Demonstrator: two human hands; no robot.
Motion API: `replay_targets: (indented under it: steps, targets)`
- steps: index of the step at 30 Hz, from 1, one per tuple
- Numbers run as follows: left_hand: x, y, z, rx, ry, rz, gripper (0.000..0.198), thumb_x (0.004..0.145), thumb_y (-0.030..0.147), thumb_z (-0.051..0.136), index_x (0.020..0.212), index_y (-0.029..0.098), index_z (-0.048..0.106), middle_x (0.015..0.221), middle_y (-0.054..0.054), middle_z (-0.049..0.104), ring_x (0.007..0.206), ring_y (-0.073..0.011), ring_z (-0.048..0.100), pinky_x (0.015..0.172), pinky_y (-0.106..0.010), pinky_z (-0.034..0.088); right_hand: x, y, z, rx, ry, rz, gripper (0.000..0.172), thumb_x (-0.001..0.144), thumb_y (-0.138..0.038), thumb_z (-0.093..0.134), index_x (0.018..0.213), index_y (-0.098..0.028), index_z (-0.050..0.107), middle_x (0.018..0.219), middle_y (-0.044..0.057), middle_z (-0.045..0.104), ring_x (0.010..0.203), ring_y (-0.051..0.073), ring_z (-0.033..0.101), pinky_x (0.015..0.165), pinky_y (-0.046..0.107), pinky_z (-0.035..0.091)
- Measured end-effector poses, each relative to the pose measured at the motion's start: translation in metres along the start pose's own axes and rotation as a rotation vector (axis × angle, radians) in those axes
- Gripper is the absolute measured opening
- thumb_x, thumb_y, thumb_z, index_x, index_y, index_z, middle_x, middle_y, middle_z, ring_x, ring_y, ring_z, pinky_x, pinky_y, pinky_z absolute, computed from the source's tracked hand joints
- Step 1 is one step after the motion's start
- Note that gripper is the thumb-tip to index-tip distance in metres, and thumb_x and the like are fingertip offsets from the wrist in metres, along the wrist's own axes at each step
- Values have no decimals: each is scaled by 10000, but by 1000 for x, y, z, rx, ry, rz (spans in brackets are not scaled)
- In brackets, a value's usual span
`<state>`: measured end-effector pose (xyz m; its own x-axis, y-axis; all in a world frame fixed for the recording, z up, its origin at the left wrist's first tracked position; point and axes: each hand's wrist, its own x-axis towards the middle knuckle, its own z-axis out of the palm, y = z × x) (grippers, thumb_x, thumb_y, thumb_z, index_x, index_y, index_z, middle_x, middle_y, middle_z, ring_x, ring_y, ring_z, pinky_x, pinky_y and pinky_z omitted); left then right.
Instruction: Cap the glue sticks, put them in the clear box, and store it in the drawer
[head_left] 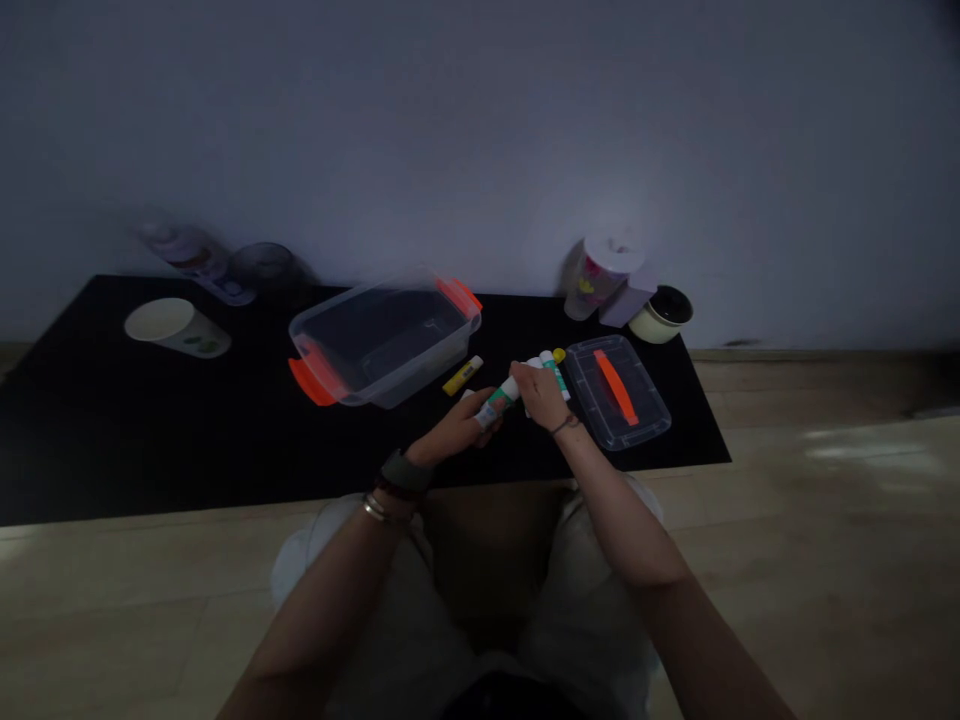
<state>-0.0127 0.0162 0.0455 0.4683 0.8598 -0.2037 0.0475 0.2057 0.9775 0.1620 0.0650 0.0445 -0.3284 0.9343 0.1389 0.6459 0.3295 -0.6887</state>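
My left hand [461, 428] is wrapped round a green and white glue stick [496, 403], which is tilted up to the right. At its white upper end, the fingers of my right hand [541, 395] close over the cap. Just beyond the right hand lies another green and white glue stick [556, 375], partly hidden, with a small round yellow thing [559, 355] at its end. A yellow glue stick [463, 376] lies on the black table behind my left hand.
A clear plastic box [431, 375] with orange clips stands left of centre, its lid [651, 405] with orange handle at right. Around them are a paper cup [206, 338], a blurred bottle [187, 252], a dark round container [264, 268], a flowered cup [589, 285] and a cream pot [651, 326].
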Motion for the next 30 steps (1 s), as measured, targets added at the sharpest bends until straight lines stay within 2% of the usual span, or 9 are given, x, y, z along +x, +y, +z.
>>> replay_targets:
  steps: [6,10,13,15,17,21,23,27,30]
  targets:
    - [-4,-2,0,225,126,57,415,924,609,504,904,197,543,663,14,540,487,-110,487,485,-237,388,5,1,10,-70,10,22,522,1048,-395,268,690,-222,605,652,73,633,642,205,586,626,337,391]
    - [-5,0,6,577,354,31,290,902,459,599,1054,212,616,788,-60,652,707,-225,640,645,-288,441,5,1,19,-145,23,82,551,1046,-409,261,681,-219,627,655,97,647,641,225,593,630,354,407]
    - [-3,2,6,795,415,-27,293,890,418,620,1108,223,622,868,-89,679,840,-278,671,718,-306,446,4,1,25,-155,32,160,561,1043,-421,258,691,-215,643,681,118,652,665,237,599,653,368,431]
    - [-1,2,3,770,384,-22,286,884,433,628,1082,227,626,837,-78,671,812,-265,664,698,-297,441,3,1,25,-96,35,212,561,1040,-437,256,674,-220,622,673,114,632,661,234,586,660,370,438]
    - [1,2,-1,573,286,-12,299,875,497,629,994,223,624,739,-47,631,673,-216,621,619,-280,423,1,-1,20,41,46,196,528,1032,-470,276,676,-228,581,655,82,592,650,216,561,649,354,432]
    - [0,4,-6,10,15,-82,476,852,679,563,857,203,545,629,18,513,442,-97,416,452,-234,327,-1,-6,2,290,48,38,438,998,-564,354,789,-228,541,704,9,532,664,165,522,615,291,410]
    - [-2,6,-6,-109,-27,-103,512,837,703,567,894,194,543,646,26,510,433,-73,388,426,-213,291,-1,-8,-5,363,13,-27,417,978,-583,399,817,-224,538,728,-5,520,682,151,511,618,269,402]
    - [-5,8,0,14,45,-26,459,875,653,558,898,195,558,656,16,526,460,-89,418,449,-220,316,1,-7,-5,352,30,-51,352,977,-505,448,757,-231,476,656,-31,458,633,138,459,592,262,357]
    - [-5,5,7,356,276,27,334,896,534,598,977,210,617,725,-35,602,598,-173,566,560,-260,394,5,-5,2,220,71,12,316,986,-414,435,723,-238,433,610,-41,446,597,139,452,580,269,322]
